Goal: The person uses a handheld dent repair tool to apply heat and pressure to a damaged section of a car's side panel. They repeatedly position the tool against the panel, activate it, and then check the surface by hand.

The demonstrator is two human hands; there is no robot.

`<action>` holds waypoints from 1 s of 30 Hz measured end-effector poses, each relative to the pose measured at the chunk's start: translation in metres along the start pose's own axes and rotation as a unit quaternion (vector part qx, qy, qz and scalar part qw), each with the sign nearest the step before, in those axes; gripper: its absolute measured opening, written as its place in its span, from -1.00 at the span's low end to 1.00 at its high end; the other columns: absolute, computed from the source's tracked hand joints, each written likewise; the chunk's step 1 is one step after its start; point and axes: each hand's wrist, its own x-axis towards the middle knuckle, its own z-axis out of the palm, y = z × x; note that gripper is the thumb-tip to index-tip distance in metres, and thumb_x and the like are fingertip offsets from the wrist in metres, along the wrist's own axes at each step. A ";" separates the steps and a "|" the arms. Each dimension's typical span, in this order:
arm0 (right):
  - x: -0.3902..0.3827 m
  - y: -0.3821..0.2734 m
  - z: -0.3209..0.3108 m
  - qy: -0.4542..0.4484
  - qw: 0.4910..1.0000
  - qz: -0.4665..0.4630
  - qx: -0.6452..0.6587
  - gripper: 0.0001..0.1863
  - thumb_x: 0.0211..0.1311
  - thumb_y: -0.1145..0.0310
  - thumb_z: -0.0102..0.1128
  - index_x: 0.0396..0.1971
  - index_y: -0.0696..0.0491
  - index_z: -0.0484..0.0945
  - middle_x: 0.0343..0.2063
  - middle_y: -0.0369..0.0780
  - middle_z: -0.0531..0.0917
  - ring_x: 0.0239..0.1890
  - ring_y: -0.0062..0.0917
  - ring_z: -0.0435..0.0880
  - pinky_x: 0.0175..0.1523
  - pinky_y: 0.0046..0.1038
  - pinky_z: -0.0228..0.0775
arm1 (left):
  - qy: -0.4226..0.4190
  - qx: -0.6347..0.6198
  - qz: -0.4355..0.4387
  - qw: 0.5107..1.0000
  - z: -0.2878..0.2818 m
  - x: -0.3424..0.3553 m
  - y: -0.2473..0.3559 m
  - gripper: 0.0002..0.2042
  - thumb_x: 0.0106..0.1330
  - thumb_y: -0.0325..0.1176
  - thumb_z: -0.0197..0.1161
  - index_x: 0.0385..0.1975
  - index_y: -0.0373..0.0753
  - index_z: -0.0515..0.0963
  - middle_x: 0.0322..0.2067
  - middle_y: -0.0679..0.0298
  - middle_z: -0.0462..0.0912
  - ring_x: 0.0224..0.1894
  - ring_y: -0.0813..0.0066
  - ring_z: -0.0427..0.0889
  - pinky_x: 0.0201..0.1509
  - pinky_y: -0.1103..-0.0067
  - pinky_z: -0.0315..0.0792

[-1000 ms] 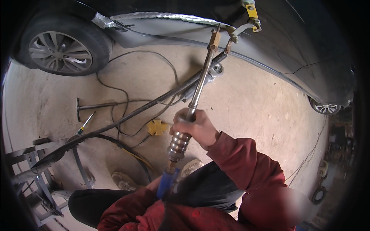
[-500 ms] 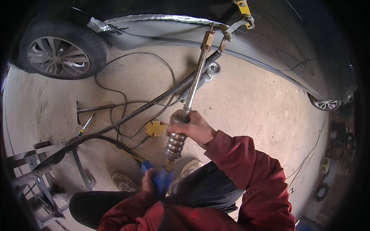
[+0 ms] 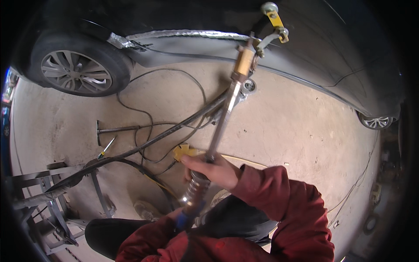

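Note:
My right hand is wrapped round the ribbed metal sliding weight of a slide hammer, with the thumb along its upper end. From there the bare steel shaft runs up to a brass-coloured head. Its thin tip lies in front of the dark car's lower side; whether it touches the metal I cannot tell. My left hand is closed on the blue handle at the tool's near end, partly hidden by the sleeve and blurred.
A scraped bare-metal strip runs along the car's sill. Beside the tip hangs a yellow linkage clamp. A long dark bar slants from a metal frame. Cables, a hammer and a screwdriver lie on the floor.
The view has shifted, so the car sits lower and further right. My right hand and the weight have come down toward my body, and the handle sits lower too.

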 end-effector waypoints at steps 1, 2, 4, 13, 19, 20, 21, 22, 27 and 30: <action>-0.008 -0.001 0.001 -0.019 0.999 -0.030 0.031 -0.48 0.39 -0.09 0.16 -0.52 0.10 0.59 -0.53 -0.26 0.66 -0.37 -0.56 0.64 -0.17 -0.47 0.47 | 0.027 0.006 -0.014 1.000 0.005 -0.001 0.007 -0.64 0.38 -0.11 0.26 0.09 -0.09 0.51 -0.30 0.32 0.63 -0.43 0.50 0.59 -0.33 0.47 0.48; -0.018 -0.002 0.002 -0.018 0.999 0.009 0.030 -0.44 0.46 -0.09 0.07 -0.55 0.11 0.57 -0.53 -0.25 0.66 -0.38 -0.57 0.64 -0.17 -0.49 0.47 | 0.092 0.224 0.153 0.958 0.015 -0.003 0.019 -0.66 0.33 -0.14 0.31 0.00 -0.14 0.53 -0.35 0.25 0.65 -0.33 0.32 0.66 -0.27 0.38 0.53; -0.039 -0.001 0.000 -0.019 0.999 0.016 0.040 -0.43 0.49 -0.06 0.04 -0.55 0.14 0.59 -0.52 -0.26 0.65 -0.32 -0.58 0.65 -0.13 -0.49 0.48 | 0.280 0.487 0.243 0.791 0.043 -0.023 0.055 -0.62 0.29 -0.14 0.30 0.02 -0.19 0.53 -0.28 0.15 0.68 -0.27 0.17 0.68 -0.17 0.31 0.54; -0.094 0.011 -0.044 0.008 0.993 -0.046 0.107 -0.40 0.57 0.02 -0.12 -0.49 0.21 0.63 -0.47 -0.19 0.67 -0.28 -0.49 0.66 -0.07 -0.45 0.46 | 0.396 0.741 0.523 0.145 0.201 -0.075 0.365 -0.24 0.20 -0.23 0.34 0.40 -0.31 0.19 0.45 0.09 0.14 0.45 0.14 0.17 0.48 0.32 0.10; -0.105 0.006 -0.055 0.046 0.984 -0.106 0.137 -0.41 0.56 0.04 -0.10 -0.47 0.22 0.65 -0.49 -0.17 0.69 -0.36 -0.50 0.65 -0.12 -0.48 0.45 | 0.414 0.761 0.487 -0.116 0.242 -0.034 0.474 -0.17 0.24 -0.01 0.28 0.49 -0.12 0.10 0.53 0.31 -0.01 0.56 0.37 -0.06 0.59 0.42 -0.16; -0.107 0.007 -0.056 0.065 0.984 -0.094 0.139 -0.42 0.56 0.05 -0.10 -0.47 0.21 0.66 -0.49 -0.17 0.69 -0.37 -0.50 0.64 -0.13 -0.48 0.45 | 0.435 0.733 0.487 -0.189 0.239 -0.027 0.480 -0.19 0.28 0.09 0.19 0.50 -0.06 0.09 0.54 0.35 -0.03 0.57 0.41 -0.10 0.60 0.40 -0.25; -0.108 0.009 -0.055 0.083 0.983 -0.080 0.141 -0.43 0.56 0.06 -0.10 -0.47 0.21 0.66 -0.49 -0.18 0.70 -0.38 -0.51 0.64 -0.14 -0.49 0.45 | 0.424 0.729 0.510 -0.170 0.234 -0.019 0.485 -0.19 0.28 0.11 0.17 0.50 -0.06 0.10 0.54 0.36 -0.03 0.57 0.42 -0.10 0.61 0.39 -0.27; -0.110 0.011 -0.057 0.095 0.984 -0.062 0.134 -0.45 0.55 0.09 -0.08 -0.46 0.19 0.69 -0.50 -0.21 0.70 -0.39 -0.53 0.63 -0.16 -0.51 0.43 | 0.422 0.719 0.524 -0.173 0.230 -0.012 0.490 -0.19 0.28 0.13 0.15 0.49 -0.06 0.10 0.54 0.36 -0.03 0.56 0.43 -0.10 0.61 0.38 -0.28; -0.124 0.028 -0.054 0.242 0.969 0.034 0.039 -0.30 0.46 -0.02 -0.25 -0.57 0.28 0.64 -0.52 0.02 0.71 -0.39 -0.29 0.71 -0.15 -0.38 0.53 | 0.419 0.687 0.545 -0.236 0.208 0.009 0.504 -0.22 0.27 0.18 0.15 0.45 -0.10 0.21 0.51 0.32 0.05 0.56 0.40 -0.05 0.60 0.35 -0.22; -0.129 0.037 -0.040 0.332 0.937 0.022 0.105 -0.29 0.40 -0.07 -0.21 -0.63 0.26 0.60 -0.59 0.03 0.66 -0.38 -0.19 0.72 -0.15 -0.27 0.56 | 0.422 0.681 0.541 -0.256 0.200 0.015 0.500 -0.21 0.29 0.13 0.14 0.48 -0.09 0.14 0.53 0.35 -0.01 0.57 0.42 -0.11 0.62 0.36 -0.29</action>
